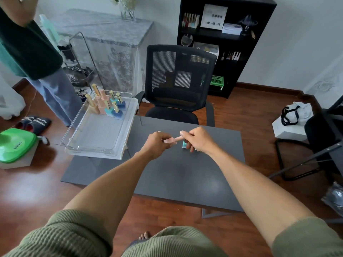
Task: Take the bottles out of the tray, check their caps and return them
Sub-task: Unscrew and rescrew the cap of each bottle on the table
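Both hands hold one pink bottle sideways above the dark table. My left hand grips its square body, and my right hand pinches its pink cap. A teal bottle stands on the table just under my right hand, partly hidden by the fingers. The clear tray sits at the table's left corner. In its far end stand several bottles with gold caps, in beige, pink, teal and blue.
A black mesh chair faces me across the table. A person stands at the far left beside the tray. A green-lidded box lies on the floor to the left. A second chair is at the right.
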A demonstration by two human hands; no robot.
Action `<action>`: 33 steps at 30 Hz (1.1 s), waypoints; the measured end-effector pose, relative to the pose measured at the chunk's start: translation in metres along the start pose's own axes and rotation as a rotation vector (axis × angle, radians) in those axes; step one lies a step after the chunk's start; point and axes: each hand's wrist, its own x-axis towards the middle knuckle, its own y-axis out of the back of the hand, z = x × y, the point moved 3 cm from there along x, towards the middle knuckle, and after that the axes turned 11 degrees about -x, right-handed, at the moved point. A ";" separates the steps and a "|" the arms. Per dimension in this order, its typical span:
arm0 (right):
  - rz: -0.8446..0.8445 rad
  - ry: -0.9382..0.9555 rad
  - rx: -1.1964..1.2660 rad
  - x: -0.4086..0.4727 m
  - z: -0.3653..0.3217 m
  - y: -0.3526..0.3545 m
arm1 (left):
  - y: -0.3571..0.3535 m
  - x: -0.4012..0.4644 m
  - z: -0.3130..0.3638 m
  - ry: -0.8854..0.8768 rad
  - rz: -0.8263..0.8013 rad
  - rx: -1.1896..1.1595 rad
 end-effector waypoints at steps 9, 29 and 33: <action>-0.049 0.144 0.059 0.000 0.002 -0.002 | 0.003 0.003 -0.007 0.012 0.014 -0.003; -0.035 0.052 -0.006 -0.005 -0.004 -0.010 | 0.008 0.003 -0.022 0.014 0.004 0.014; -0.062 0.158 0.004 -0.008 -0.006 -0.010 | 0.008 0.004 -0.024 0.017 0.006 0.010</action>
